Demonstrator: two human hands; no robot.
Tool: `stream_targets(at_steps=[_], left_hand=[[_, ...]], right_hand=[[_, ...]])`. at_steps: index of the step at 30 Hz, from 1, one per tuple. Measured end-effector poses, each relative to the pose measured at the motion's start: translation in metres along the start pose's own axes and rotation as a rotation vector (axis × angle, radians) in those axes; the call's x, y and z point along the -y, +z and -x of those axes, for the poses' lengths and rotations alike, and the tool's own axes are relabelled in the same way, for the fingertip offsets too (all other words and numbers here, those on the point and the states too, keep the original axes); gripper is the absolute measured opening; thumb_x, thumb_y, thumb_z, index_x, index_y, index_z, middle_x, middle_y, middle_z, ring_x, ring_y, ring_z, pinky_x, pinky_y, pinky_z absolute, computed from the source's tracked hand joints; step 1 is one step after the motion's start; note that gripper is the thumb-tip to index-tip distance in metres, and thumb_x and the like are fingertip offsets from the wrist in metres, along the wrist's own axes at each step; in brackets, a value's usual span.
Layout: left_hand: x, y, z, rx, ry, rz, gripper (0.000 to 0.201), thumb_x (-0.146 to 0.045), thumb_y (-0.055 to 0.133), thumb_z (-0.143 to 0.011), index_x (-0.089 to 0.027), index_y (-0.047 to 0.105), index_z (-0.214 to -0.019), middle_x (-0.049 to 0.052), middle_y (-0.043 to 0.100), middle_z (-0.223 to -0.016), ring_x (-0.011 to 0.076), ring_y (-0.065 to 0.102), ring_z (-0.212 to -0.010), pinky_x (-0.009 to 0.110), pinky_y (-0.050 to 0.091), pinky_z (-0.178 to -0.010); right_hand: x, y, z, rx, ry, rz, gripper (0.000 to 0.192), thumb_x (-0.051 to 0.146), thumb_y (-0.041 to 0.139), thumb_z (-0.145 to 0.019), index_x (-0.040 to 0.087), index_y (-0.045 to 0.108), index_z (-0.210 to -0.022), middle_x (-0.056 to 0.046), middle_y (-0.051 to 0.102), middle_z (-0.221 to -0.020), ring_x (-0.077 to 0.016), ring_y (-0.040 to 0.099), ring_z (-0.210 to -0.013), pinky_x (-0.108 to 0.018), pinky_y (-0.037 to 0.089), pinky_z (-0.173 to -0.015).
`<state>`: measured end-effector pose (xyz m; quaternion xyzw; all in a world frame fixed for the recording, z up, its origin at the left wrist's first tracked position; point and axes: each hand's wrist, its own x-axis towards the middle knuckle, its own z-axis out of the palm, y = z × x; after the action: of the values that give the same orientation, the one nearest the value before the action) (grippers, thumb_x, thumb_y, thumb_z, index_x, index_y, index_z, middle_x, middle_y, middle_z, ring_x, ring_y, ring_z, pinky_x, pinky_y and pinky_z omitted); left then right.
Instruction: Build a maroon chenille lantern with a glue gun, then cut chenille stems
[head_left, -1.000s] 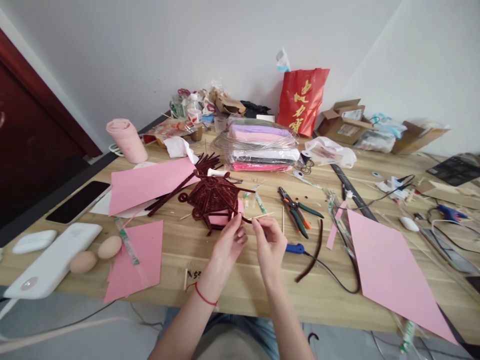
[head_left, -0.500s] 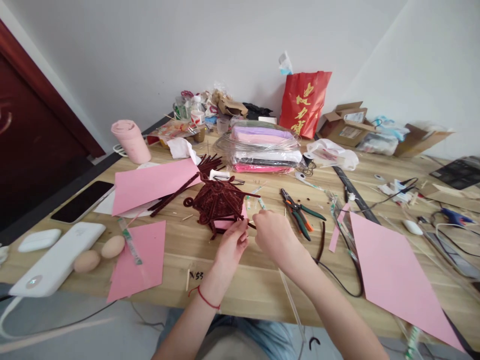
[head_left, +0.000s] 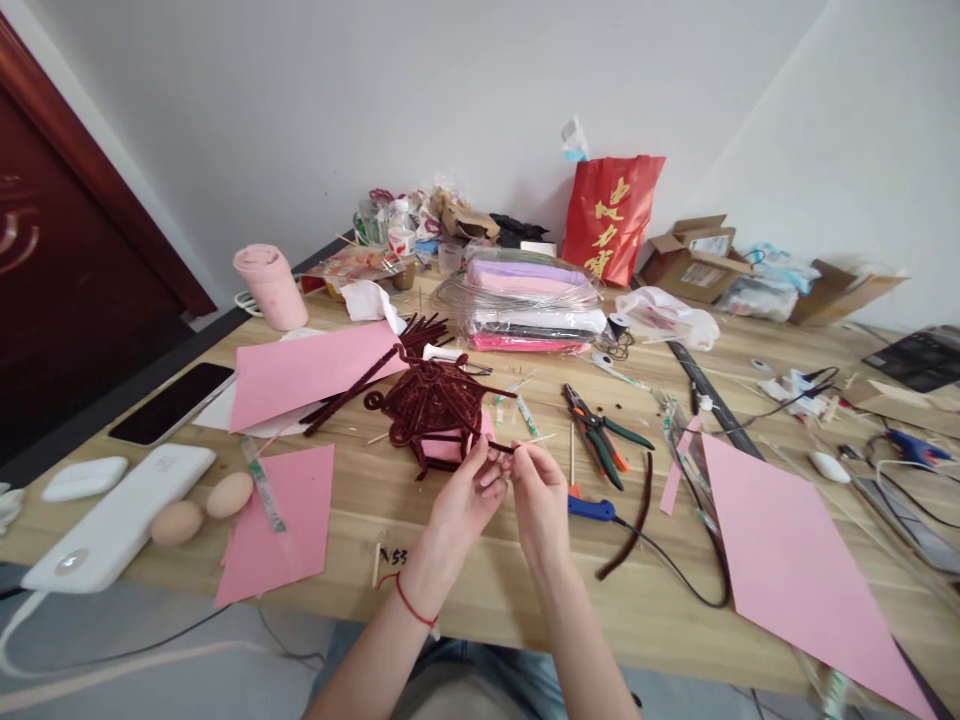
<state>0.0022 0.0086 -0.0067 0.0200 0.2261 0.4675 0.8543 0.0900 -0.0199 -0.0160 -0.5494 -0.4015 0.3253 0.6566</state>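
I saw the dark maroon woven pipe-cleaner piece (head_left: 433, 405) sitting on the bench (head_left: 480, 570), fuzzy, domed, with loose ends sticking out. My left hand (head_left: 469, 497) pinched one trailing strand; my right hand (head_left: 538, 487) pinched a thin wooden stick (head_left: 534, 439) beside it.

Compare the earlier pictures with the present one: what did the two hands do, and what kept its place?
The right hand, which had reached forward to the dark red woven pipe-cleaner piece, drew back toward the person and again pinches a thin wooden stick. The left hand kept pinching the piece's loose strand. The pink paper sheets, green-handled pliers and two eggs stayed put.
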Motion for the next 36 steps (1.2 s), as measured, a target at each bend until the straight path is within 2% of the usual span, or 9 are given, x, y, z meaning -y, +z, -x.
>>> stream_targets(at_steps=[4, 8, 11, 16, 19, 23, 25, 31, 36], left_hand=[[0.003, -0.002, -0.001, -0.003, -0.006, -0.007, 0.022, -0.018, 0.080, -0.076, -0.013, 0.059, -0.070, -0.004, 0.051, -0.059, 0.0026, 0.045, -0.046, 0.011, 0.031, -0.035], [0.004, -0.008, -0.001, -0.010, 0.011, -0.017, 0.029, -0.017, 0.086, -0.069, -0.013, 0.058, -0.072, -0.007, 0.049, -0.059, -0.0005, 0.035, -0.041, 0.011, 0.029, -0.035], [0.004, -0.010, -0.001, -0.024, 0.023, -0.034, 0.032, -0.017, 0.088, -0.065, -0.013, 0.057, -0.072, -0.008, 0.047, -0.059, -0.0008, 0.035, -0.042, 0.011, 0.028, -0.036], [0.005, -0.011, -0.001, -0.058, 0.040, -0.072, 0.030, -0.016, 0.088, -0.063, -0.012, 0.061, -0.074, -0.007, 0.050, -0.061, -0.0006, 0.037, -0.044, 0.011, 0.028, -0.038], [0.006, -0.012, -0.001, -0.081, 0.058, -0.090, 0.029, -0.014, 0.089, -0.060, -0.011, 0.064, -0.076, -0.007, 0.050, -0.061, -0.0008, 0.038, -0.044, 0.011, 0.028, -0.038], [0.005, -0.010, 0.001, -0.089, 0.054, -0.079, 0.026, -0.016, 0.086, -0.066, -0.011, 0.065, -0.080, -0.006, 0.053, -0.064, -0.0006, 0.038, -0.045, 0.012, 0.031, -0.040], [0.003, -0.008, 0.002, -0.079, 0.027, -0.062, 0.022, -0.018, 0.084, -0.071, -0.012, 0.064, -0.080, -0.005, 0.054, -0.064, -0.0003, 0.038, -0.044, 0.012, 0.030, -0.038], [0.005, -0.002, 0.001, -0.057, -0.038, -0.008, 0.021, -0.020, 0.079, -0.077, -0.012, 0.060, -0.073, -0.004, 0.053, -0.063, -0.0002, 0.037, -0.042, 0.011, 0.031, -0.036], [0.008, -0.005, 0.001, -0.064, -0.049, -0.013, 0.026, -0.023, 0.081, -0.076, -0.013, 0.058, -0.069, -0.005, 0.052, -0.059, -0.0004, 0.033, -0.039, 0.010, 0.029, -0.034]], right_hand=[[0.000, 0.000, 0.002, 0.001, 0.018, -0.049, 0.040, 0.058, 0.063, -0.081, 0.018, 0.064, -0.074, 0.002, 0.058, -0.059, -0.0136, 0.055, -0.055, -0.029, 0.048, -0.058], [0.019, -0.017, -0.006, 0.022, -0.010, 0.061, 0.027, 0.041, 0.074, -0.076, 0.017, 0.065, -0.069, 0.001, 0.061, -0.063, -0.0133, 0.053, -0.059, -0.026, 0.043, -0.061], [0.040, -0.028, -0.015, 0.144, -0.130, 0.396, 0.018, 0.027, 0.070, -0.080, 0.017, 0.063, -0.067, 0.001, 0.059, -0.063, -0.0132, 0.050, -0.058, -0.026, 0.037, -0.060], [0.077, -0.022, -0.027, 0.544, -0.277, 1.180, 0.015, 0.007, 0.056, -0.084, 0.017, 0.062, -0.074, -0.007, 0.068, -0.080, -0.0182, 0.062, -0.069, -0.026, 0.035, -0.058], [0.092, -0.012, -0.031, 0.610, -0.263, 1.344, 0.019, -0.001, 0.056, -0.079, 0.016, 0.065, -0.075, -0.013, 0.071, -0.083, -0.0212, 0.067, -0.071, -0.027, 0.034, -0.055], [0.092, -0.012, -0.034, 0.601, -0.257, 1.295, 0.017, 0.003, 0.058, -0.083, 0.016, 0.067, -0.076, -0.011, 0.072, -0.081, -0.0209, 0.067, -0.068, -0.027, 0.039, -0.056], [0.082, -0.017, -0.031, 0.539, -0.231, 1.095, 0.014, 0.010, 0.059, -0.086, 0.017, 0.067, -0.078, -0.008, 0.072, -0.076, -0.0192, 0.067, -0.067, -0.027, 0.045, -0.060], [0.034, -0.004, 0.002, 0.008, 0.010, -0.001, 0.017, 0.035, 0.072, -0.077, 0.019, 0.068, -0.082, -0.003, 0.070, -0.069, -0.0178, 0.065, -0.061, -0.029, 0.053, -0.058], [0.010, 0.016, 0.020, -0.148, 0.015, -0.134, 0.017, 0.036, 0.065, -0.083, 0.020, 0.064, -0.085, 0.002, 0.063, -0.059, -0.0142, 0.055, -0.046, -0.027, 0.047, -0.047]])
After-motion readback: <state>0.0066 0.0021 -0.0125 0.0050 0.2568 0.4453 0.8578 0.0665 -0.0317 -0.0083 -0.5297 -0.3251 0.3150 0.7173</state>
